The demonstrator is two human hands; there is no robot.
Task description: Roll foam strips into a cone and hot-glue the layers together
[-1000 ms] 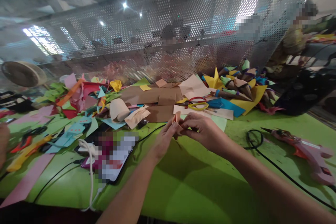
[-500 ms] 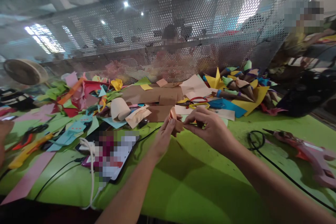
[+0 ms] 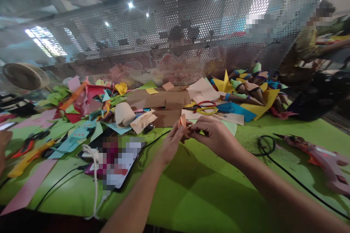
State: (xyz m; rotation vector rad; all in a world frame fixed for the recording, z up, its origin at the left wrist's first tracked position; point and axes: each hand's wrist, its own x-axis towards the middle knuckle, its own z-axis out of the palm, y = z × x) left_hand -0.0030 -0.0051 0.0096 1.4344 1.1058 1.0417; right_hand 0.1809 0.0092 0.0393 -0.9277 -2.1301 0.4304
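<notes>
Above the green table, my left hand (image 3: 172, 141) is closed around a small curled piece of orange-peach paper (image 3: 182, 120). My right hand (image 3: 209, 130) comes from the other side, thumb and forefinger pinched on the paper's right edge. The fingers hide the lower part of the paper. Behind my hands lie sheets of brown paper (image 3: 155, 99) and scissors with yellow and red handles (image 3: 207, 109). A pink glue gun (image 3: 322, 160) rests to the right of my right arm.
A phone (image 3: 128, 165) with white and black cables lies left of my left arm. Coloured paper scraps (image 3: 82, 98) and paper cones (image 3: 250, 87) are heaped at the back, before a perforated metal screen (image 3: 153, 43). Another person's hand (image 3: 4, 145) shows at the left edge.
My right hand has moved slightly left, its fingertips closer to my left hand on the paper. The curled paper has turned a little. A person at the far right has shifted an arm.
</notes>
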